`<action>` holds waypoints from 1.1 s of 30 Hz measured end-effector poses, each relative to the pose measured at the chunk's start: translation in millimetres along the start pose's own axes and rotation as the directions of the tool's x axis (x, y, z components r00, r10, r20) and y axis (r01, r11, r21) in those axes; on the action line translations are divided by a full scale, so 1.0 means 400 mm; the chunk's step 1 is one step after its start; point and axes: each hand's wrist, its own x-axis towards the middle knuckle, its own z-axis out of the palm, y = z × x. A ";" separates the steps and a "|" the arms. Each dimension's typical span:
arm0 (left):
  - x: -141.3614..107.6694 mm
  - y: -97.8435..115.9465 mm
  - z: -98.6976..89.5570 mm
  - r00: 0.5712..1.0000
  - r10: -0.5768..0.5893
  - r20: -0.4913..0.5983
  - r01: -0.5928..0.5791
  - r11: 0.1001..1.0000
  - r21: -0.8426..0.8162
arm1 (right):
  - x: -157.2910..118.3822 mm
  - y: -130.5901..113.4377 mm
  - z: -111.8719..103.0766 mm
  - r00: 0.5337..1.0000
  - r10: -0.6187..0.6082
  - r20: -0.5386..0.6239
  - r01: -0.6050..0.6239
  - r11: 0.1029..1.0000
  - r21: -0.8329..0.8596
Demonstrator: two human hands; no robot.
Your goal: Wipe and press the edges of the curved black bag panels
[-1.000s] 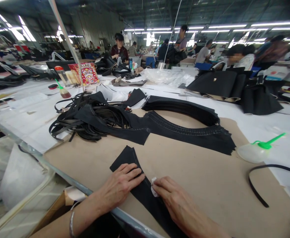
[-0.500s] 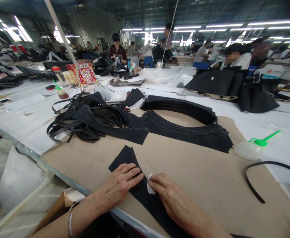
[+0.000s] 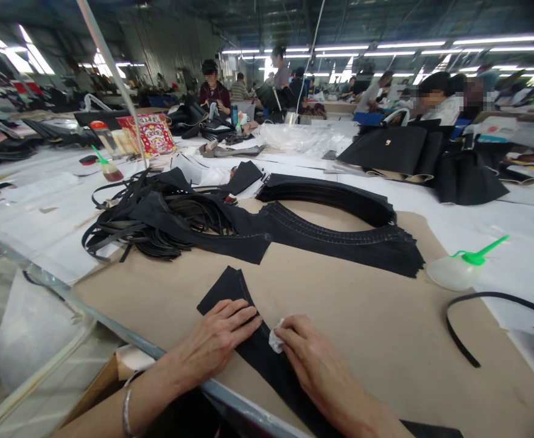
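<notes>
A curved black panel of fabric or leather [image 3: 263, 360] lies on a tan sheet [image 3: 349, 316] near the table's front edge. My left hand [image 3: 218, 337] rests flat on its upper part, fingers stretched out and spread a little. Between the thumb and fingers of my right hand [image 3: 315, 359] is a crumpled white cloth or tissue [image 3: 276, 338], pinched at the panel's right edge. The right forearm covers part of the panel's lower end.
Behind lie stacked black curved pieces [image 3: 340, 237] and a heap of black strips [image 3: 166, 225]. A clear bottle with a green spout [image 3: 458, 267] and a loose black strip [image 3: 453, 334] are at right. Co-workers sit and stand farther back.
My right hand has shifted slightly with the white cloth, which shows a bit more crumpled. My left hand keeps its place on the panel. The whole view has moved slightly.
</notes>
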 end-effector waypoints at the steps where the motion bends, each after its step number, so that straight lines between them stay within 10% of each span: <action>1: 0.000 0.000 -0.001 1.000 0.001 0.014 -0.001 1.000 -0.012 | -0.002 -0.005 0.006 1.000 -0.017 0.011 0.017 1.000 -0.010; 5: -0.002 -0.001 -0.002 0.999 -0.001 0.051 0.003 0.999 -0.044 | -0.027 0.001 -0.030 0.998 0.025 0.049 -0.037 0.966 0.255; 11: -0.002 0.001 0.002 1.000 -0.011 -0.008 0.011 0.998 -0.056 | -0.056 0.074 -0.083 0.907 0.319 -0.274 -0.236 0.925 0.297; 19: 0.004 0.028 -0.010 0.981 -0.099 -0.168 0.078 0.988 -0.130 | -0.044 0.023 -0.048 0.958 0.209 -0.198 -0.163 0.960 0.226; 33: 0.020 0.126 0.020 0.999 0.028 -0.037 -0.034 0.982 -0.186 | -0.041 0.026 -0.022 0.990 0.139 -0.020 -0.137 0.988 0.074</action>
